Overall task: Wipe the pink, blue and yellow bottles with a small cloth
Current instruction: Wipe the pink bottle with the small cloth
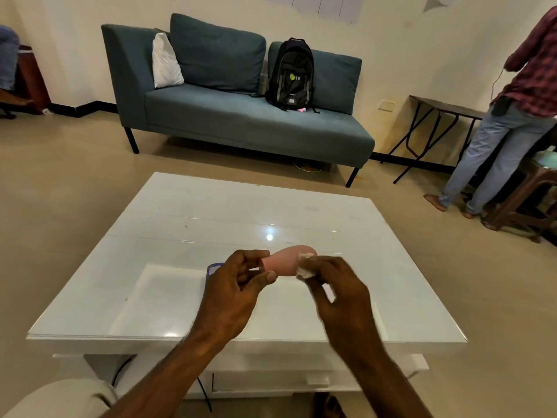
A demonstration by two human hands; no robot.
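My left hand (233, 285) holds the pink bottle (284, 260) by its narrow neck end, lying sideways above the white table (187, 230). My right hand (337, 292) pinches a small white cloth (305, 265) against the bottle's wider end. A blue bottle (212, 270) shows partly behind my left hand, resting on the table. No yellow bottle is visible; my hands hide part of the tabletop.
A teal sofa (235, 116) with a black backpack (291, 73) stands beyond the table. A person in a checked shirt (512, 116) stands at the right by a folding table (437, 116) and stools. A black cable hangs under the table's front edge.
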